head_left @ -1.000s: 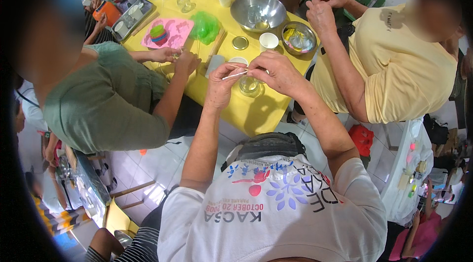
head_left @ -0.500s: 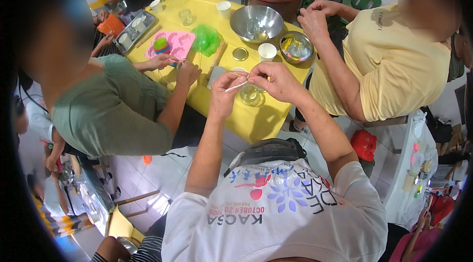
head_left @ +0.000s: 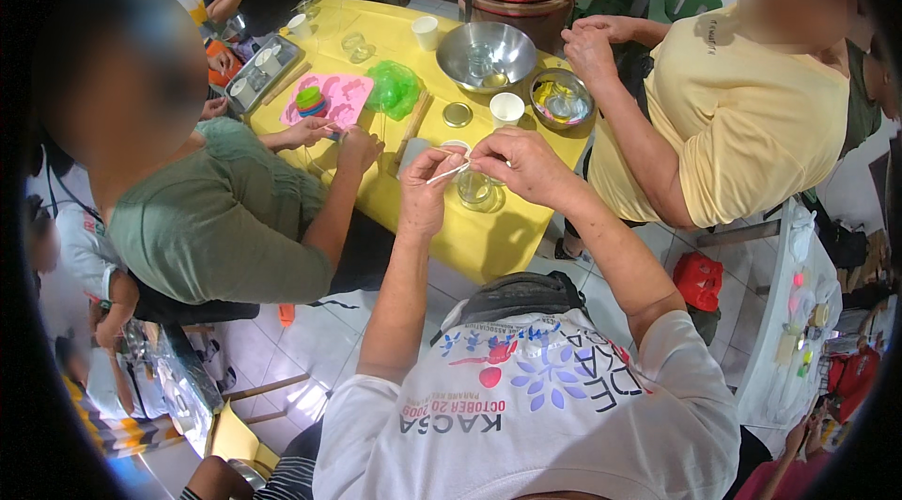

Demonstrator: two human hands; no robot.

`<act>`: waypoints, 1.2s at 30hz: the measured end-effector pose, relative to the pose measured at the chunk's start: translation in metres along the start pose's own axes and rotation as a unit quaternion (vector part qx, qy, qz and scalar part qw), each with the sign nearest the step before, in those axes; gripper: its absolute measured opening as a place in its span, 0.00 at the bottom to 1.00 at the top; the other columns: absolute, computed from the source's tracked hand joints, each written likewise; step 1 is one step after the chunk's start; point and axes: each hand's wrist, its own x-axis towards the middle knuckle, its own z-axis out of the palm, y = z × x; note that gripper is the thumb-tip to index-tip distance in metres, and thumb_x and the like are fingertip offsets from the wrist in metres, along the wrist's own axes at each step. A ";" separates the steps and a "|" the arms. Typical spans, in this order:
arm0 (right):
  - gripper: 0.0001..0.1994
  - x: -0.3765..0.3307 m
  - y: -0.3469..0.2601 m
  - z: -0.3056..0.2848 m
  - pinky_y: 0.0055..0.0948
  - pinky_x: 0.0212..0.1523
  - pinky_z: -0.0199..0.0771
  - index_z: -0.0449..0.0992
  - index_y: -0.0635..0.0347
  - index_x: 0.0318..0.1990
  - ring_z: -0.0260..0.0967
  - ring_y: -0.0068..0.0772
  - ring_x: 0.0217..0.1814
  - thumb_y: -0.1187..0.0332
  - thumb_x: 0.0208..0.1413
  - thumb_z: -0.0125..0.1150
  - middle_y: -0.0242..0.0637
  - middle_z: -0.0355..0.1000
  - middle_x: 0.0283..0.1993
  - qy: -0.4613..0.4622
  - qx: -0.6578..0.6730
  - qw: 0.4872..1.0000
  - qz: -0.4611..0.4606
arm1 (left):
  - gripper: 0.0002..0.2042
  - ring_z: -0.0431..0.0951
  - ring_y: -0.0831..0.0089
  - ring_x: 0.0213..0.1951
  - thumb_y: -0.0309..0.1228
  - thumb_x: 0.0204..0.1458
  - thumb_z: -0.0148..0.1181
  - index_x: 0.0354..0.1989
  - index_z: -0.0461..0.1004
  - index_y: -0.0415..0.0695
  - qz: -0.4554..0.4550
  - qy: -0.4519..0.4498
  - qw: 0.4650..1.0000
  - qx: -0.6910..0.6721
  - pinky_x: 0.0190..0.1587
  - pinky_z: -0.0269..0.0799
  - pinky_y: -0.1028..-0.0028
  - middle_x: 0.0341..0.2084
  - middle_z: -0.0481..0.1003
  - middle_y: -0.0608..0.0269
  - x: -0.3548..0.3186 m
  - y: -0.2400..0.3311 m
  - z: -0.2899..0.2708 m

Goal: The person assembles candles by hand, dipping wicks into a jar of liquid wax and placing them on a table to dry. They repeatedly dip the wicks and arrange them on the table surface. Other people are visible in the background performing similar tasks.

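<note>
Near the middle of the frame, the left hand [head_left: 425,182] and the right hand [head_left: 512,162] are pinching the two ends of a thin white stick [head_left: 448,173] over a small clear glass jar [head_left: 474,190] on the yellow worktop [head_left: 489,242]. The jar is looking empty, so the stick is probably just being set across its mouth — filling is likely still ahead. Compared with a second ago, the view is sitting lower and the hands are closing in over the jar — the steel bowl [head_left: 484,54] is staying put.
</note>
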 end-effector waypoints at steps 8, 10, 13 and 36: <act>0.08 -0.003 -0.005 -0.001 0.38 0.33 0.69 0.75 0.65 0.29 0.70 0.45 0.32 0.68 0.51 0.62 0.44 0.72 0.27 -0.001 0.004 1.000 0.030 | 0.02 0.72 0.81 0.38 0.25 0.55 0.61 0.33 0.76 0.40 0.003 0.014 1.000 0.008 0.44 0.65 0.78 0.36 0.76 0.64 -0.003 -0.001 0.006; 0.08 -0.002 -0.004 -0.001 0.38 0.32 0.69 0.75 0.65 0.29 0.70 0.45 0.31 0.68 0.50 0.62 0.44 0.72 0.27 -0.007 0.016 0.999 0.037 | 0.02 0.72 0.80 0.38 0.25 0.55 0.60 0.33 0.76 0.40 -0.009 0.023 1.000 0.006 0.45 0.65 0.78 0.36 0.76 0.64 -0.003 -0.001 0.007; 0.08 -0.001 -0.001 -0.002 0.33 0.31 0.68 0.75 0.64 0.30 0.70 0.38 0.29 0.68 0.51 0.63 0.41 0.72 0.26 -0.019 0.014 0.998 0.051 | 0.02 0.72 0.80 0.39 0.25 0.55 0.60 0.33 0.76 0.39 0.003 0.027 0.999 0.033 0.45 0.65 0.78 0.37 0.76 0.64 -0.003 -0.002 0.008; 0.09 0.000 -0.001 0.000 0.35 0.29 0.69 0.74 0.64 0.30 0.72 0.44 0.26 0.67 0.52 0.61 0.44 0.72 0.24 -0.069 0.029 0.991 0.109 | 0.04 0.72 0.80 0.40 0.26 0.55 0.60 0.32 0.76 0.39 0.002 0.031 1.000 0.007 0.45 0.67 0.78 0.38 0.75 0.65 -0.003 -0.010 0.003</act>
